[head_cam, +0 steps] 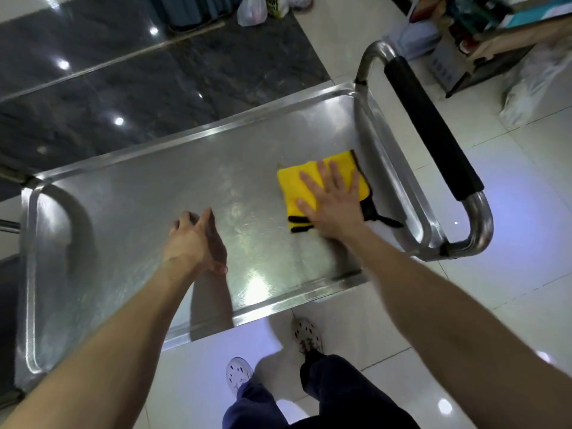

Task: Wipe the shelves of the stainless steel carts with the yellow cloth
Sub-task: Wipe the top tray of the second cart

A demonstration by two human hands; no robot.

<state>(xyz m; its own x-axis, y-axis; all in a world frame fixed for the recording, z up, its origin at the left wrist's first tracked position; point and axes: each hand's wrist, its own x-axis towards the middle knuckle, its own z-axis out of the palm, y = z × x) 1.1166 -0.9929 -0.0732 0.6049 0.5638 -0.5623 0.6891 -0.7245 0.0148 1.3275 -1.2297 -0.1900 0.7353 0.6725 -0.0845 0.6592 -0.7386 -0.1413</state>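
Observation:
The top shelf (154, 193) of a stainless steel cart fills the middle of the view. A folded yellow cloth (294, 181) with a dark edge lies near the shelf's right end. My right hand (332, 202) presses flat on the cloth with its fingers spread. My left hand (198, 239) hovers over the middle of the shelf, fingers loosely curled and holding nothing.
The cart's push handle (430, 125), with a black foam grip, curves around the right end. Plastic bags (252, 9) sit on the floor at the back. A cluttered stand (483, 35) and a white bag (532, 85) are at the right. My feet stand by the cart's near edge.

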